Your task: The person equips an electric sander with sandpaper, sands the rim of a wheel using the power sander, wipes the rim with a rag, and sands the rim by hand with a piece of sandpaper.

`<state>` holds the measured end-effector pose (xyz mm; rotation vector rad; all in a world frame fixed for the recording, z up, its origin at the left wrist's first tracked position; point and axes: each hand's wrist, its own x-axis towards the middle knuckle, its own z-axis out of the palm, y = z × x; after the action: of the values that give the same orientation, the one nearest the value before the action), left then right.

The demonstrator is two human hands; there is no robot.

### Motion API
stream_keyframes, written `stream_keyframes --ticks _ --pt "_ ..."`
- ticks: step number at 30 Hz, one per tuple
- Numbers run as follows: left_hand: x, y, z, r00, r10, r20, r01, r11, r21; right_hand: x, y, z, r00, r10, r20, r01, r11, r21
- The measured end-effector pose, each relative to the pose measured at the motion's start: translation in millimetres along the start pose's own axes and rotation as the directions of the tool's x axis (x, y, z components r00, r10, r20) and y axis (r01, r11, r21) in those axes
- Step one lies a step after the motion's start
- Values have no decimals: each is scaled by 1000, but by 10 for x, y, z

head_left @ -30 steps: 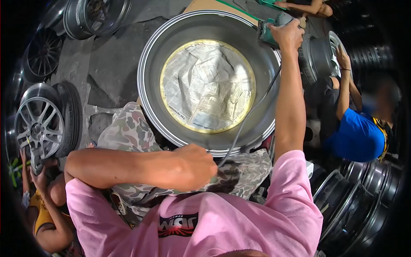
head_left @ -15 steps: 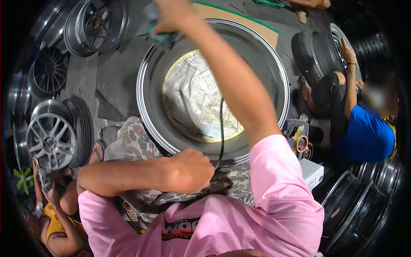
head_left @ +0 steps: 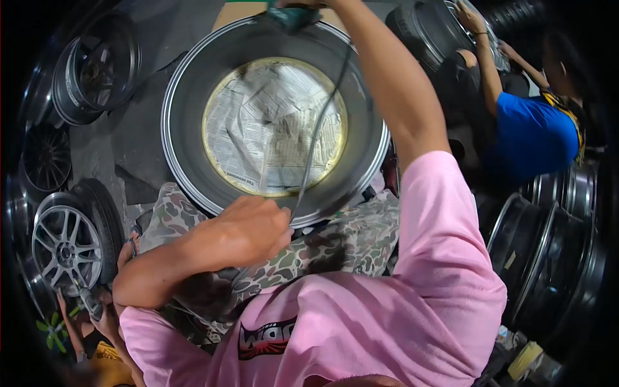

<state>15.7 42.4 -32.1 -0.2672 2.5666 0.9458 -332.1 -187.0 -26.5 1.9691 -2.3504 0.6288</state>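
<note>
A large grey wheel rim (head_left: pixel 184 97) lies before me, its centre covered with newspaper (head_left: pixel 258 129) edged by yellow tape. At its far edge, my right hand (head_left: pixel 303 3) holds a green power tool (head_left: pixel 294 18); the hand is partly cut off by the top of the view. From the tool a dark cord (head_left: pixel 316 126) runs across the rim to my left hand (head_left: pixel 248 229). That hand is closed around the cord at the rim's near edge, above my camouflage trousers (head_left: pixel 290 264).
Spoked wheels (head_left: pixel 66 246) and other rims (head_left: pixel 97 71) stand at the left, near a co-worker with a tool. On the right, a person in a blue shirt (head_left: pixel 535 138) handles a wheel with a tyre (head_left: pixel 429 32). More rims (head_left: pixel 548 251) stack at the lower right.
My right hand has swept the green tool from the rim's far right to its far left, then back toward the far middle. The cord moved with it. My left hand stays closed near the rim.
</note>
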Motion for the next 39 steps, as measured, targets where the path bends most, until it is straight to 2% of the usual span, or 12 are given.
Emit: stream_keyframes --ticks 2,5,11,17,21,23,26,29,32,33,36,39 --pt "-16 13 92 997 53 -49 -52 999 15 -465 543 -153 997 73 -30 -73 997 -23" --pt "43 35 172 993 112 45 -112 994 4 -1344 1085 -437 978 202 -45 -204 978 -46" --pt "160 108 167 979 86 186 -84 996 -22 -3152 885 -715 948 300 -105 -292 952 85" --pt "616 -24 -86 965 155 -211 -150 988 43 -4323 128 -679 930 304 -206 -267 945 186" --pt "1300 -369 -378 872 241 -425 -105 942 318 -4172 252 -710 941 306 -145 -260 928 267" --pt "1715 -593 -608 811 286 -511 -49 902 428 -3814 627 -669 945 213 -249 -163 965 206" --pt "2306 -1003 -922 718 388 -578 21 818 574 -3065 1423 -487 947 219 -235 -177 966 188" --pt "2580 -1091 -1057 743 309 -594 151 787 598 -2433 1627 -557 915 401 33 -396 883 250" --pt "2693 -1050 -1081 815 207 -541 232 739 633 -2370 1401 -763 982 189 -28 -182 971 155" --pt "2722 -1044 -1085 840 167 -516 236 743 626 -2369 1415 -554 970 208 -122 -205 978 38" --pt "2865 -1149 -1126 836 188 -516 278 666 692 -2856 1311 -561 973 198 -115 -196 980 30" --pt "2989 -1232 -1222 844 155 -513 292 670 683 -3232 1111 -779 974 226 5 -226 974 -20"
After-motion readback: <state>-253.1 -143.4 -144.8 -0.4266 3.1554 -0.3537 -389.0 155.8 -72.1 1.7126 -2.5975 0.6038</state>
